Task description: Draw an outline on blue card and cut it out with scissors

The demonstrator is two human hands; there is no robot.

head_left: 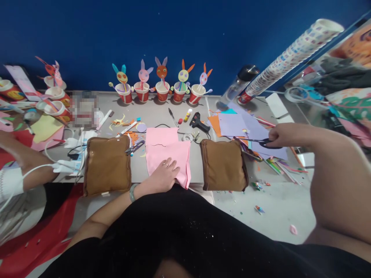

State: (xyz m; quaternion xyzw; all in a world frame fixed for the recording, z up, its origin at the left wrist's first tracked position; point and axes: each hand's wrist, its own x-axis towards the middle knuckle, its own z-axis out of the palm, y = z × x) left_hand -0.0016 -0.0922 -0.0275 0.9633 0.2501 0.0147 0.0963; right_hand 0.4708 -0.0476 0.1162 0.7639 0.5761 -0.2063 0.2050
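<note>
While the right hand (276, 136) grips dark scissors (263, 142), the left hand (165, 175) lies open on a rumpled, wavy-edged pink sheet (158, 154).

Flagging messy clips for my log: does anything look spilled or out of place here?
Yes. Colorful scraps and a small pink piece lie strewn beyond the front edge of the table, toward the right, apparently on the floor. They look like stray litter.
</note>
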